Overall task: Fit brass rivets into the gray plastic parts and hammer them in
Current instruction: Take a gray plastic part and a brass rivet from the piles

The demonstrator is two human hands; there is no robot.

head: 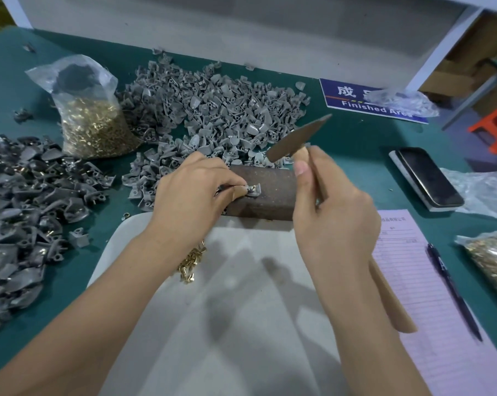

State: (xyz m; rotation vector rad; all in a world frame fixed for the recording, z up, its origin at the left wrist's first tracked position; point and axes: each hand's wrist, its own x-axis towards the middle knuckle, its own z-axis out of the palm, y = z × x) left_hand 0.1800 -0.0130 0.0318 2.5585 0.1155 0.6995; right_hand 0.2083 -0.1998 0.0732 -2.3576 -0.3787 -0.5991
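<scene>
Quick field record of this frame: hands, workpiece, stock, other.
left hand: pinches gray part down on rusty metal block
right hand: grips hammer, head raised above block
loose rivets: on white tray, by left wrist
stock: rivet bag, light gray parts pile, darker parts pile
other: phone, pen on pink form

Gray plastic part (254,190) on rusty block (265,195)

Left hand (195,192) pinching, right hand (333,207) curled, raised.
</scene>
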